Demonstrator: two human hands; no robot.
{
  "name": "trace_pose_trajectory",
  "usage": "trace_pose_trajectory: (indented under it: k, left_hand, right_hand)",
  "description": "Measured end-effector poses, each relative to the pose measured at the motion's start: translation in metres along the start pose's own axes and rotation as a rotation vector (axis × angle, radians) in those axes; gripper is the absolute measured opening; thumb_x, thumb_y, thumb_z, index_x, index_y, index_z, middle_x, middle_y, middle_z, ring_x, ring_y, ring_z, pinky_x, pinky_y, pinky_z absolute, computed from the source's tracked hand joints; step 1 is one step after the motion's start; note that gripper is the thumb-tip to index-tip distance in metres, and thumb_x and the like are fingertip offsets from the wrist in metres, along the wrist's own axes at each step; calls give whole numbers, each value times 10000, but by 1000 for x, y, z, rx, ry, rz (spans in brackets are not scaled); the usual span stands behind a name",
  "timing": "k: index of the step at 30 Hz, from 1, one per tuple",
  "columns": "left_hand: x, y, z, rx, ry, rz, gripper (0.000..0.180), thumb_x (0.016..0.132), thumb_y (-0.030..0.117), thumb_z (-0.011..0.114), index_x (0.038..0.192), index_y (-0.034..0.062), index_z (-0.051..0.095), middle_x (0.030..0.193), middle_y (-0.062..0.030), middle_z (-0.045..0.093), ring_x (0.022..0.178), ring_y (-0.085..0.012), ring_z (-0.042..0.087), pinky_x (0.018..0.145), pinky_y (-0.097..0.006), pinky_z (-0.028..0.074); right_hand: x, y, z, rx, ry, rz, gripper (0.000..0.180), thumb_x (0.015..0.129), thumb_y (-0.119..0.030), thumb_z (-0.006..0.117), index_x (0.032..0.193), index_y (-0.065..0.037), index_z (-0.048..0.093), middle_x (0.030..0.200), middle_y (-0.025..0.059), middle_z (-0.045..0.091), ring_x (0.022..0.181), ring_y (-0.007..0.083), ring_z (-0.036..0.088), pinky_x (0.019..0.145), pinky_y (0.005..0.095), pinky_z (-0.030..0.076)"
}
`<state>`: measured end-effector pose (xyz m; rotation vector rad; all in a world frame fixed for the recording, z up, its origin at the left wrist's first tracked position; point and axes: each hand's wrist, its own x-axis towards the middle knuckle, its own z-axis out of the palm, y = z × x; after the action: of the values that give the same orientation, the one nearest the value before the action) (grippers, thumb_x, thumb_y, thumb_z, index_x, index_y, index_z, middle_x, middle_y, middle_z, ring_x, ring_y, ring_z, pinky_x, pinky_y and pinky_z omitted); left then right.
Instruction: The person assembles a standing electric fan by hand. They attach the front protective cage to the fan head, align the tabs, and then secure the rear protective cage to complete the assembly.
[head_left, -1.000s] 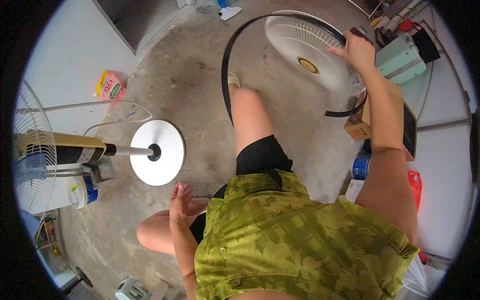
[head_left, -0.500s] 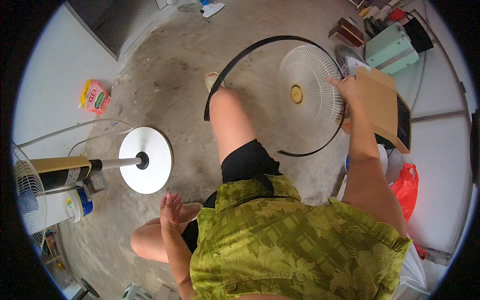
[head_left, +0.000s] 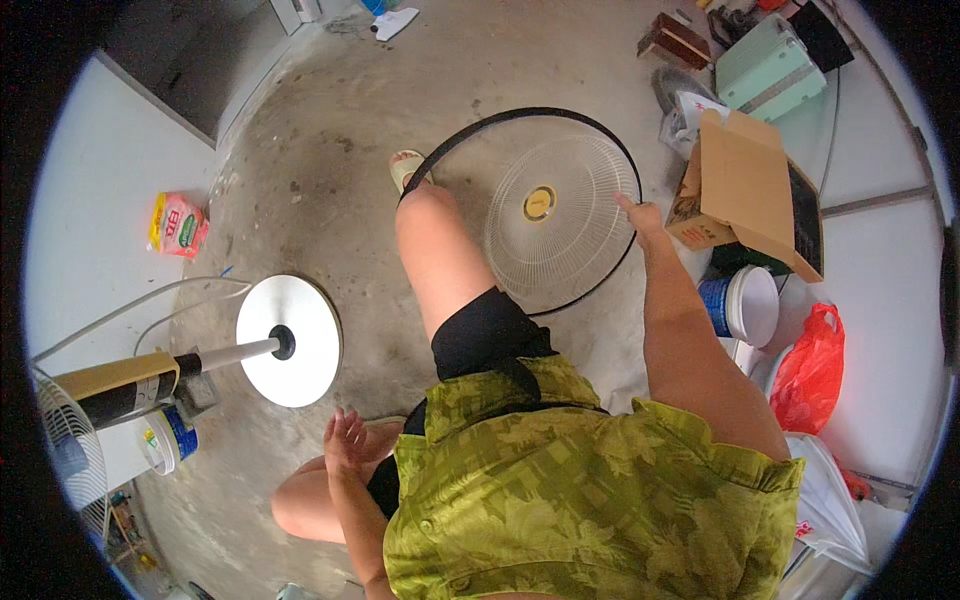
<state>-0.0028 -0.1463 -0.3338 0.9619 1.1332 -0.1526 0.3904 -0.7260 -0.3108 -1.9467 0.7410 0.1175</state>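
A round white fan grille (head_left: 560, 225) with a yellow centre cap and a black rim ring stands out in front of me, above the concrete floor. My right hand (head_left: 640, 215) grips its right edge, arm stretched forward. My left hand (head_left: 345, 440) hangs open with fingers spread, low beside my left knee, holding nothing. To my left a standing fan lies tipped over, its round white base (head_left: 290, 340) facing up and its pole running toward the wire head (head_left: 70, 455) at the far left.
An open cardboard box (head_left: 750, 190) sits right of the grille. A white bucket (head_left: 745, 305), a red plastic bag (head_left: 815, 370) and a pale green case (head_left: 765, 65) lie on the right. A red packet (head_left: 178, 225) rests on the white sheet at left.
My right hand has drawn the grille down and nearer to me, from high at the right to the middle. The left hand stays by my knee.
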Motion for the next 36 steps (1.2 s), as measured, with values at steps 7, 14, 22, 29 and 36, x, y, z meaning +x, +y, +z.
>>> trace_pose_trajectory:
  k: [7, 14, 22, 29, 36]
  left_hand:
    - [3, -2, 7, 50, -8, -10, 587, 913, 387, 578, 1371, 79, 376, 1350, -172, 452, 1201, -298, 494, 979, -419, 419]
    - [4, -7, 1, 230, -1, -31, 604, 916, 377, 575, 1389, 78, 348, 1329, -156, 474, 1192, -304, 496, 977, -437, 406]
    - [37, -31, -35, 329, -29, -31, 643, 894, 410, 599, 1391, 88, 349, 1275, -146, 506, 1134, -301, 519, 966, -452, 398]
    - [18, -20, -13, 491, -4, -30, 581, 902, 367, 598, 1360, 79, 386, 1217, -121, 544, 1096, -278, 544, 877, -419, 444]
    - [-15, -9, 28, 489, 46, -12, 532, 907, 325, 602, 1332, 74, 406, 1121, -110, 584, 986, -253, 589, 808, -389, 477]
  right_hand:
    - [24, 101, -9, -78, 268, 95, 767, 660, -496, 804, 981, 166, 589, 925, 215, 624, 771, 254, 590, 682, 389, 490]
    - [-1, 197, 9, 51, 266, 401, 817, 723, -646, 666, 970, 130, 583, 843, 162, 615, 638, 243, 545, 538, 390, 435]
    - [-14, 310, 47, 133, 225, 533, 784, 865, -661, 427, 1085, 80, 558, 858, 166, 634, 576, 250, 534, 460, 374, 396]
    - [-35, 319, 68, -4, 266, 576, 709, 936, -574, 348, 1146, 73, 547, 892, 182, 638, 768, 291, 614, 617, 404, 472]
    - [-39, 321, 59, 92, 89, 368, 591, 975, -469, 350, 1035, 80, 561, 893, 199, 635, 657, 287, 592, 565, 417, 454]
